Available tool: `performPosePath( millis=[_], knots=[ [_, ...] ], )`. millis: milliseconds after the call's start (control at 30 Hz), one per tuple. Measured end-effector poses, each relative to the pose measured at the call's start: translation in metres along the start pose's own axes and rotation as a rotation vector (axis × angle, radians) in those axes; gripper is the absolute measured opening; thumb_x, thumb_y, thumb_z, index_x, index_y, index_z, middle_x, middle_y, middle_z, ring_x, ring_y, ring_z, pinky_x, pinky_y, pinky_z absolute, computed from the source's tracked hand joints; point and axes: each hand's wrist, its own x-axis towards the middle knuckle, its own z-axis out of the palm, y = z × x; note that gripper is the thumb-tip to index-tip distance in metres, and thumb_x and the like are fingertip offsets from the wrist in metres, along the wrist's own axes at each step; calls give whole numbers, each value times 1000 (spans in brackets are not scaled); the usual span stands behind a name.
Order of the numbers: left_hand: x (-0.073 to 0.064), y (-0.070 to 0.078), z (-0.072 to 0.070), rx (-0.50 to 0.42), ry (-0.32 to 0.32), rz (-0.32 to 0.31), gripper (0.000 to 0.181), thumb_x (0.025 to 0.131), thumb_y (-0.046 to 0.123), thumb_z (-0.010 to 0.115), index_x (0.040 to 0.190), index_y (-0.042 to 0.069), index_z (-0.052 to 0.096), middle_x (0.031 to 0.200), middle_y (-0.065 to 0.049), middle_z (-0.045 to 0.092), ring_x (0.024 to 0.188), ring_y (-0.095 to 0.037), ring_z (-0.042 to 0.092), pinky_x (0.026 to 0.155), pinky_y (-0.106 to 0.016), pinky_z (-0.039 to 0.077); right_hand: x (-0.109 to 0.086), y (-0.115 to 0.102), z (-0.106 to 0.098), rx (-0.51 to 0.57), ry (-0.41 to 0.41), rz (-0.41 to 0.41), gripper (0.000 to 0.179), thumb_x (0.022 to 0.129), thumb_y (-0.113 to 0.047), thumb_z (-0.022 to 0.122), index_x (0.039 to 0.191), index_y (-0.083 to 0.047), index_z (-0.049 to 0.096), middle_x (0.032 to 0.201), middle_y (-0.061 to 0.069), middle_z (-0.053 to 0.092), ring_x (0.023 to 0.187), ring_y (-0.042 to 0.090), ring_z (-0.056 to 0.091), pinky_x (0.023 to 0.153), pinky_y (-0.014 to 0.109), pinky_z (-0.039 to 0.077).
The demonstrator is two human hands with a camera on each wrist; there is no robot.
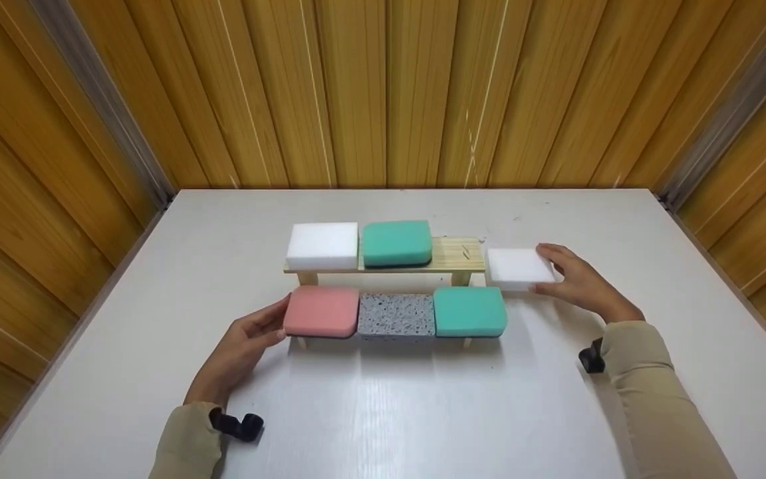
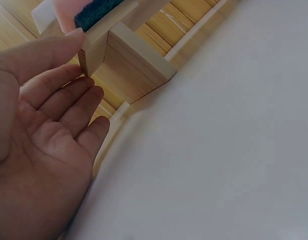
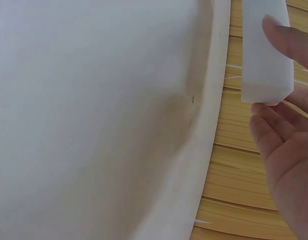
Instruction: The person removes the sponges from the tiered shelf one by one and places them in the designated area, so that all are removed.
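In the head view, a two-tier wooden stand (image 1: 451, 254) bears several sponges. A white sponge (image 1: 322, 241) and a green sponge (image 1: 396, 242) lie on the upper tier. Along the lower tier are a pink sponge (image 1: 322, 311), a grey speckled sponge (image 1: 396, 315) and another green sponge (image 1: 469, 311). My left hand (image 1: 240, 349) pinches the lower board's left end, thumb in front and fingers behind; its wooden leg (image 2: 136, 65) shows in the left wrist view. My right hand (image 1: 582, 283) grips a second white sponge (image 1: 519, 267) by its right end, beside the upper tier.
The stand is on a white table (image 1: 389, 419). Behind the table and at both sides rise wood-patterned panels (image 1: 356, 93). A bare stretch of upper board lies right of the green sponge. A black wrist strap (image 1: 240, 426) is on the left sleeve.
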Motion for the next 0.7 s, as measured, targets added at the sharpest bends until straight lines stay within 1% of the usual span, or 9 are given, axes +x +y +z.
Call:
performPosePath(
  millis=[67,167,300,433,700],
  knots=[
    [0,0,0,5,-6,1,64,90,24,68,147,18,40,153,4,39,140,-9,36,106,-16,37,0,2,2,-1,-3,-2,85,85,-22,74,145,13,27,152,30,23,141,47,21,114,56,25],
    [0,1,0,-12,-6,12,64,90,21,68,147,16,40,153,1,38,139,-8,37,107,-16,37,0,3,4,3,-5,-9,82,85,-20,74,144,14,28,151,31,24,141,48,22,114,56,25],
    [-1,2,2,-32,5,20,65,89,18,68,147,12,39,152,-1,39,137,-6,40,107,-18,38,1,3,6,6,-11,-6,81,85,-17,73,144,15,28,151,31,25,140,48,22,114,57,24],
    [-1,3,2,-10,17,11,65,89,19,69,147,14,41,151,0,41,135,-4,42,106,-18,39,2,4,7,-21,-25,17,82,86,-21,73,145,13,27,151,31,25,140,49,22,114,58,24],
    [-1,3,2,10,27,1,65,88,22,70,146,16,42,150,2,42,136,-6,42,105,-17,39,3,6,10,-43,-62,82,86,87,-29,71,148,8,23,154,29,21,141,49,21,115,58,22]
  ],
)
